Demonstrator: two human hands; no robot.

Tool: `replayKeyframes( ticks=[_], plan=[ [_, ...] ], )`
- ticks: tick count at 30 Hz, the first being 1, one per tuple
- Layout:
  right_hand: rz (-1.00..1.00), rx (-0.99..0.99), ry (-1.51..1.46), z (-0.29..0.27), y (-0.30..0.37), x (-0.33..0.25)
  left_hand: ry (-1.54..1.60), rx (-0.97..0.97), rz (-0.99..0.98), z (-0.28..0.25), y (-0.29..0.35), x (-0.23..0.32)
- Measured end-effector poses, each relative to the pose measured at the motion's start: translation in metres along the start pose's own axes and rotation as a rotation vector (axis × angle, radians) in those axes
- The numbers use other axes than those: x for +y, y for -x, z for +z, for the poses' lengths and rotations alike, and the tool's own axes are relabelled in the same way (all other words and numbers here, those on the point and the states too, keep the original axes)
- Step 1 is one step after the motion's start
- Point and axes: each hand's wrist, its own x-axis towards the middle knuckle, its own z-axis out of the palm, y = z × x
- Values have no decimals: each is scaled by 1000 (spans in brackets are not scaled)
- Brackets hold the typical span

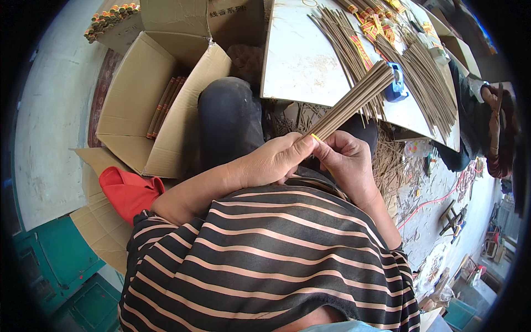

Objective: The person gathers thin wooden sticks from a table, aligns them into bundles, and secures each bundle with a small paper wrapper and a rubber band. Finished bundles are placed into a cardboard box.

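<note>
A bundle of brown incense sticks (354, 99) slants up and to the right over the table's near edge. Its lower end is in my left hand (279, 157), whose fingers are wrapped round it. At the same end, my right hand (349, 160) pinches a narrow yellow band (316, 136) that shows at the bundle between my thumbs. Just past the bundle, a blue tape dispenser (396, 83) stands on the white table (298, 61). Loose incense sticks (426, 83) lie spread on the table, with red and yellow paper labels (373, 30) among them.
An open cardboard box (130, 99) at my left holds several wrapped bundles (166, 108). Red cloth (130, 191) lies by my left elbow. More bundles (113, 19) are stacked at the far left. Broken sticks (390, 171) litter the floor at right, where another person (470, 122) is partly visible.
</note>
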Motion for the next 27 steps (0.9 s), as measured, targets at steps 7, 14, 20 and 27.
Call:
replayKeyframes(
  ticks=[7,14,20,27],
  plan=[
    [17,-2,15,1,1,-3,-30,6,42,-2,-3,-4],
    [17,-22,9,-4,1,3,-34,8,64,-2,-4,-6],
    [-37,-9,109,-6,2,-1,-34,-3,67,-3,-5,-8],
    [-142,-36,-206,-2,-5,28,-3,7,83,-1,-3,-6]
  ],
)
